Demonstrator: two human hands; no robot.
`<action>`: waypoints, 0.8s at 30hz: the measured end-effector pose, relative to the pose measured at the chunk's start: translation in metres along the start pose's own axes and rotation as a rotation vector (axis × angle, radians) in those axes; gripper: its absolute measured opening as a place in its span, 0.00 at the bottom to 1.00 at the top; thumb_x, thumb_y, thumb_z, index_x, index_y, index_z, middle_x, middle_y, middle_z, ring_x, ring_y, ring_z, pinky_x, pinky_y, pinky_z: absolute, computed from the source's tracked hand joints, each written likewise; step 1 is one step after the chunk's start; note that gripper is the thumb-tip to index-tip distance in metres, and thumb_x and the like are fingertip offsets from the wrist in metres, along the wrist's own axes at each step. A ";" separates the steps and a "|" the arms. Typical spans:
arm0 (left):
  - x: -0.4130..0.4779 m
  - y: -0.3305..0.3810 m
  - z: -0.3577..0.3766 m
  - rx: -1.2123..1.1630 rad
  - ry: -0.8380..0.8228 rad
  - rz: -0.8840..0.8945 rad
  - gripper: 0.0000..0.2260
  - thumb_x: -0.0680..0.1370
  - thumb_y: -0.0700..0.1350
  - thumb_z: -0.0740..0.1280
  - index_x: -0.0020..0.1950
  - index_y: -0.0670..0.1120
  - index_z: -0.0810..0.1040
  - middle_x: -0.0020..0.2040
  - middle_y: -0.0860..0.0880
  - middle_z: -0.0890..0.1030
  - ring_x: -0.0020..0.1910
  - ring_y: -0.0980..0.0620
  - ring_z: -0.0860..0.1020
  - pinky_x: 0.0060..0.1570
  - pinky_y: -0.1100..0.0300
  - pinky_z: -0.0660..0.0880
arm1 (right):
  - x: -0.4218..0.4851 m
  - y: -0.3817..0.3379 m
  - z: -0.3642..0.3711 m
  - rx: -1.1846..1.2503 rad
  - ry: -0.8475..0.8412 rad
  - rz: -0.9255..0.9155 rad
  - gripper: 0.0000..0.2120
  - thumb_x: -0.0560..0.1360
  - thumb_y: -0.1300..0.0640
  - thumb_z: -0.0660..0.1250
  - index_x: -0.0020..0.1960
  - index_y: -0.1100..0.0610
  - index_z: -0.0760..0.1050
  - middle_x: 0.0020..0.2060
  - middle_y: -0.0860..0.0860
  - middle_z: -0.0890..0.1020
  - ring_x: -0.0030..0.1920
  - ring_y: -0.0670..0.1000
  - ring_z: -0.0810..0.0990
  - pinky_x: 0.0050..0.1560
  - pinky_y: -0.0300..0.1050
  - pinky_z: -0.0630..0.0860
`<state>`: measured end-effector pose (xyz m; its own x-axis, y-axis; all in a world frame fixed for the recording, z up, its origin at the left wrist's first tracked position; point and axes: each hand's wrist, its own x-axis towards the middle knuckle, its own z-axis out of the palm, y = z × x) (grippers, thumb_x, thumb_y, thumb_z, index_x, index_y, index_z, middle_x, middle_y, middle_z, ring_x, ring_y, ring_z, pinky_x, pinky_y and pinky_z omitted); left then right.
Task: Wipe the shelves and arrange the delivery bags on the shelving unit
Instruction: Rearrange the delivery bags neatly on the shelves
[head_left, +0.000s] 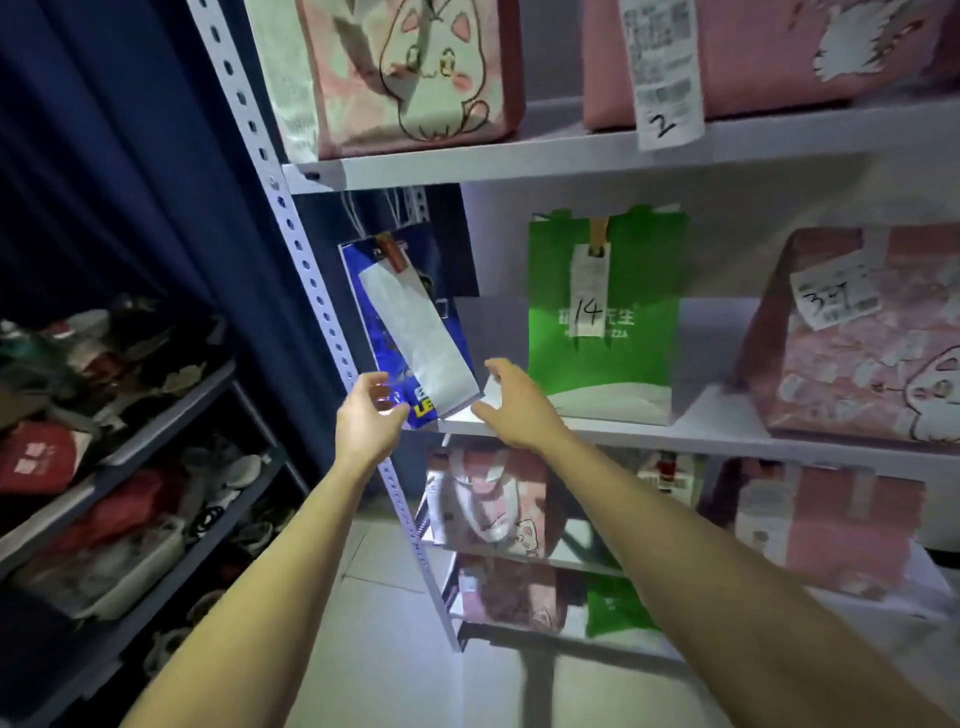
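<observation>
A blue delivery bag (387, 317) with a long white receipt (421, 332) clipped to its top stands tilted at the left end of the middle white shelf (717, 435). My left hand (366, 421) curls around the bag's lower left corner. My right hand (519, 405) is at its lower right corner, fingers apart, touching the receipt's bottom edge. A green bag (602, 358) marked 14 stands upright just to the right, and a pink bag (857, 364) stands further right.
The perforated grey upright (311, 280) runs just left of the blue bag. Two pink bags (415, 78) sit on the upper shelf (519, 156). More pink and green bags (488, 499) fill the lower shelves. A cluttered dark rack (104, 441) stands at left against a blue curtain.
</observation>
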<state>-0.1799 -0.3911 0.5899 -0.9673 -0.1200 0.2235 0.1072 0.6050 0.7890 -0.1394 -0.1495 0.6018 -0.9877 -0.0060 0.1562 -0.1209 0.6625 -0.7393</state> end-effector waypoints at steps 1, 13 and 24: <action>0.008 -0.006 -0.003 0.003 -0.058 -0.001 0.25 0.76 0.45 0.77 0.73 0.51 0.76 0.59 0.53 0.84 0.56 0.51 0.84 0.53 0.60 0.77 | 0.014 -0.007 0.009 0.016 0.009 0.058 0.39 0.77 0.53 0.74 0.82 0.60 0.60 0.78 0.58 0.69 0.76 0.58 0.70 0.73 0.49 0.67; 0.050 -0.046 0.011 -0.013 -0.426 0.083 0.26 0.79 0.38 0.71 0.75 0.53 0.70 0.58 0.55 0.86 0.57 0.48 0.84 0.63 0.48 0.80 | 0.048 -0.014 0.062 0.040 0.168 0.229 0.08 0.72 0.61 0.68 0.51 0.58 0.75 0.44 0.55 0.81 0.43 0.59 0.77 0.42 0.50 0.73; 0.048 -0.046 0.027 0.211 -0.092 0.138 0.10 0.82 0.38 0.66 0.62 0.47 0.74 0.47 0.46 0.83 0.43 0.39 0.80 0.45 0.46 0.81 | 0.038 -0.011 0.087 -0.081 0.160 0.237 0.13 0.79 0.60 0.67 0.64 0.58 0.76 0.57 0.55 0.83 0.50 0.55 0.77 0.48 0.44 0.70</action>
<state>-0.2373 -0.4040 0.5488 -0.9646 0.0411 0.2604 0.1987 0.7627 0.6155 -0.1840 -0.2226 0.5588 -0.9584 0.2704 0.0915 0.1262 0.6891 -0.7136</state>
